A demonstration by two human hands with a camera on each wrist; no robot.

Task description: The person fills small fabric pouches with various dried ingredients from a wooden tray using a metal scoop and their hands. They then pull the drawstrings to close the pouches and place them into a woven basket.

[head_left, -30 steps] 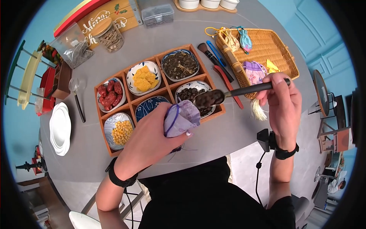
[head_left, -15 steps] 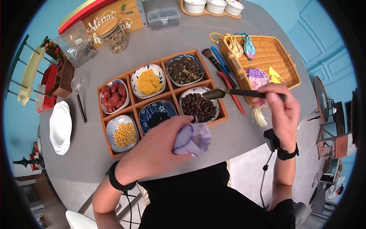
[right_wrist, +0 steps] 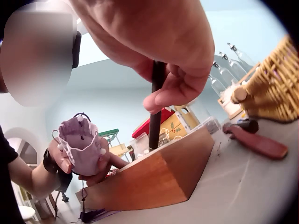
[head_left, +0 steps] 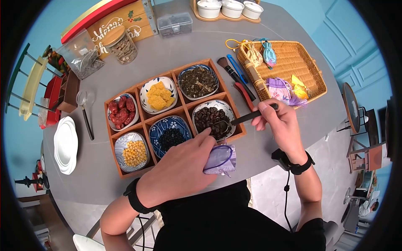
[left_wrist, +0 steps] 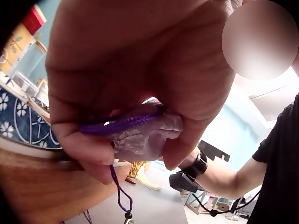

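Observation:
In the head view my left hand [head_left: 180,167] holds a pale purple drawstring pouch [head_left: 220,160] in front of the wooden tray's near edge. The right wrist view shows the mouth of the pouch [right_wrist: 79,135] spread wide. From the left wrist, a purple cord [left_wrist: 122,125] runs along the fabric, which thumb and fingers grip at the sides. My right hand [head_left: 281,129] pinches a spoon by its dark handle [head_left: 254,115]. The spoon's bowl dips into dark brown beans [head_left: 208,117] in a white patterned dish [head_left: 228,109], close beside the left fingertips.
The divided wooden tray [head_left: 142,116] also carries dishes of red dates [head_left: 121,112], yellow pieces [head_left: 159,95], dried herbs [head_left: 197,81], corn kernels [head_left: 135,153] and black beans [head_left: 171,138]. Right of it lie a brush [head_left: 228,67], red-handled tool [head_left: 243,92] and wicker basket [head_left: 312,77] with small pouches.
The spoon, first heaped with beans at the pouch's mouth, drew away emptied and is now down in the bean dish. My right hand moved left and lower; the pouch shifted right and down.

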